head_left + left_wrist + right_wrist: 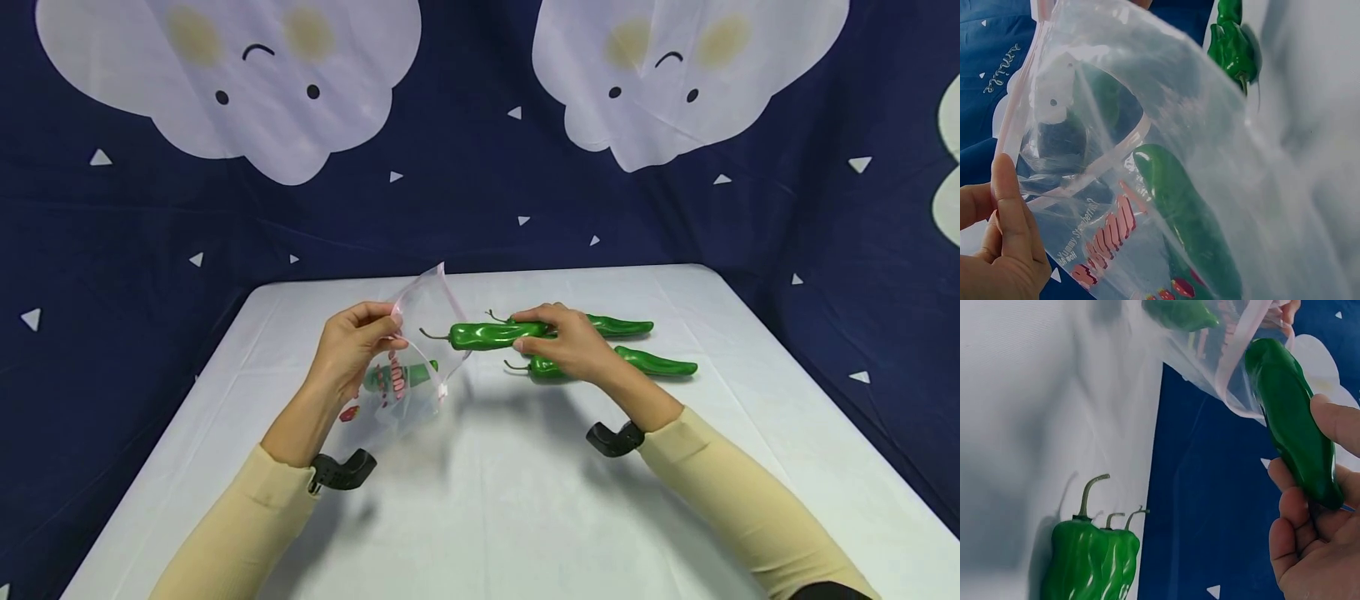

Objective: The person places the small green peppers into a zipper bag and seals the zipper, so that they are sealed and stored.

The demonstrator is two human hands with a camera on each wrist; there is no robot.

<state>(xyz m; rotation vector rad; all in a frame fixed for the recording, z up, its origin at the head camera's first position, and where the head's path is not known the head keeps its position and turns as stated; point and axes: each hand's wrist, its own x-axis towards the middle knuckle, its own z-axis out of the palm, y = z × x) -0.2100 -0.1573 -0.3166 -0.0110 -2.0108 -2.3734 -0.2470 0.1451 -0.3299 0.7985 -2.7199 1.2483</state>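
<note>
My left hand point(347, 348) pinches the rim of a clear zip bag point(1166, 81) with a pink seal and red strawberry print; the bag's mouth gapes toward the right. Inside the bag lies one green chili pepper point(1179, 212), seen through the plastic. Between thumb and fingers, my right hand point(572, 343) holds another long green pepper point(487, 336), raised over the table. Its stem points left into the bag's opening, and its front end overlaps the rim in the right wrist view. More green peppers point(660, 363) lie beneath and behind the right hand.
Three stemmed peppers point(1079, 556) show side by side on the white-covered table point(525, 508) in the right wrist view. Behind the table hangs a dark blue cloth point(465, 225) with clouds and small white triangles. Black wrist cameras point(343, 470) sit on both wrists.
</note>
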